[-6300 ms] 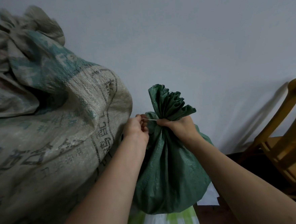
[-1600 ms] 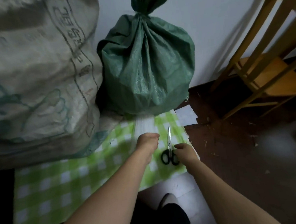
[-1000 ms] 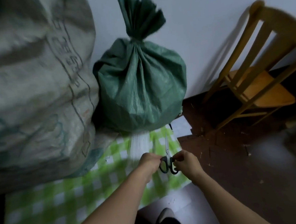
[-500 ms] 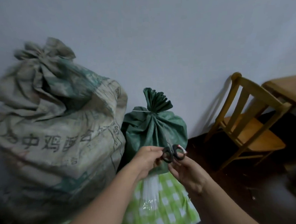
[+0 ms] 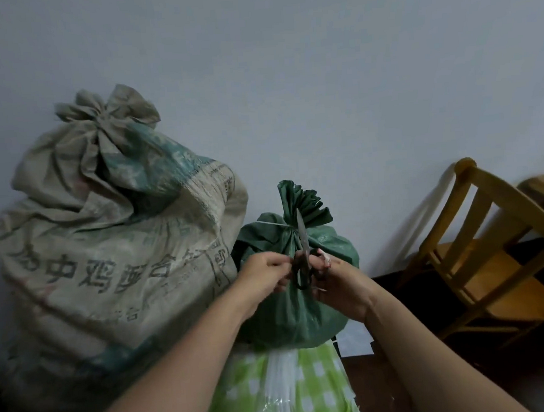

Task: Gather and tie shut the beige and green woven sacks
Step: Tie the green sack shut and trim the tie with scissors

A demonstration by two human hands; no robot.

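A big beige woven sack (image 5: 106, 249) with dark printed characters stands at the left, its neck bunched and tied at the top. Right of it sits a smaller green woven sack (image 5: 291, 314), its neck cinched by a thin white tie (image 5: 272, 224) that sticks out leftward. Black scissors (image 5: 303, 261) point blades-up in front of the green sack's neck. My right hand (image 5: 337, 281) grips the scissors' handles. My left hand (image 5: 265, 270) has curled fingers touching the left handle loop; what it pinches is hidden.
A green-and-white checked cloth (image 5: 309, 386) with a bundle of white ties (image 5: 281, 382) lies under the green sack. A wooden chair (image 5: 493, 254) stands at the right on the dark floor. A plain pale wall (image 5: 319, 73) rises behind.
My hands left the green sack's neck, picked the scissors off the checked cloth and lifted them. The blades now stand upright before the green sack's tied neck.
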